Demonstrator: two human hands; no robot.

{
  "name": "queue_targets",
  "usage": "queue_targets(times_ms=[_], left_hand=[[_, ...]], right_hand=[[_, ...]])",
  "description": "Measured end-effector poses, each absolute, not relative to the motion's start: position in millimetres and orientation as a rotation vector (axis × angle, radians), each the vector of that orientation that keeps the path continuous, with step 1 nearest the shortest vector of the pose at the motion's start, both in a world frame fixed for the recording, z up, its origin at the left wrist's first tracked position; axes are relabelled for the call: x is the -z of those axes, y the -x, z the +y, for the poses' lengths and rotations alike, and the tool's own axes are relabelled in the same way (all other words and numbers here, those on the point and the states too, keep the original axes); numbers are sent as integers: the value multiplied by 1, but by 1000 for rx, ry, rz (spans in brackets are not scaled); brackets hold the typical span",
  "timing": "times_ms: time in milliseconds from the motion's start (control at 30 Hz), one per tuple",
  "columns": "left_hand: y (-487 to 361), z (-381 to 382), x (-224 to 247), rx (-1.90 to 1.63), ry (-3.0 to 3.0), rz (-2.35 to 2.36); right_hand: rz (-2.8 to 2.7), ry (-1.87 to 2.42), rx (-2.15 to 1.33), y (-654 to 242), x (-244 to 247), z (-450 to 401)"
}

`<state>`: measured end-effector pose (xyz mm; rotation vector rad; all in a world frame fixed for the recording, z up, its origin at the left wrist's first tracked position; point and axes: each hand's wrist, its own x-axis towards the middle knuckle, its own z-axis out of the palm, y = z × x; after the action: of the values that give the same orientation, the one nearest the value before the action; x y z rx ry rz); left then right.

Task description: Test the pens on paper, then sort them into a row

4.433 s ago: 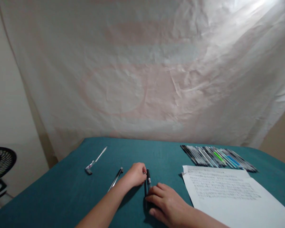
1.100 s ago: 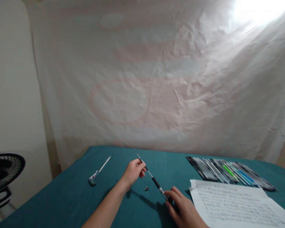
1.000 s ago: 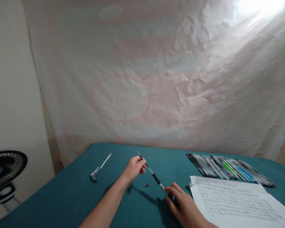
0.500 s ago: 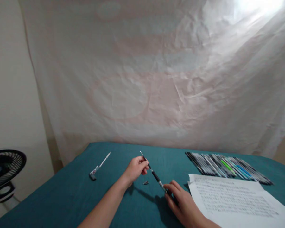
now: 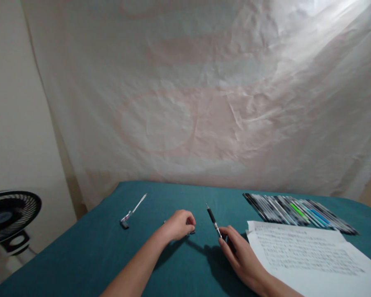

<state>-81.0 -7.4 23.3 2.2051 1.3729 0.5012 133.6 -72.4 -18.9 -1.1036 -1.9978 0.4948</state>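
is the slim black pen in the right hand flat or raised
Raised: the slim black pen slants up from the right hand, its shadow apart from it.

Plain teal tablecloth [image 5: 102, 243].

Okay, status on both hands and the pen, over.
Right hand holding pen, tip away. Left hand at small part, grip unclear. Paper close to right hand.

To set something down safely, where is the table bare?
Bare table shows left of the left arm, nearer than the small parts, and between them and the pens, along the far edge. The right is crowded with pens and papers.
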Motion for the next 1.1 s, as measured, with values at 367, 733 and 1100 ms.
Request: queue_targets(times_ms=[367,733,1100], left_hand=[[78,-14,-10,-374,-2359,1456],[75,-7,-26,-523,-2152,1393],[66,-6,-35,-1137,-1153,911]], right_hand=[[-1981,1132,-551,-134,21,-72],[-1997,1150,-577,-133,20,-74],[-2144,1122,-543,-130,19,-72]])
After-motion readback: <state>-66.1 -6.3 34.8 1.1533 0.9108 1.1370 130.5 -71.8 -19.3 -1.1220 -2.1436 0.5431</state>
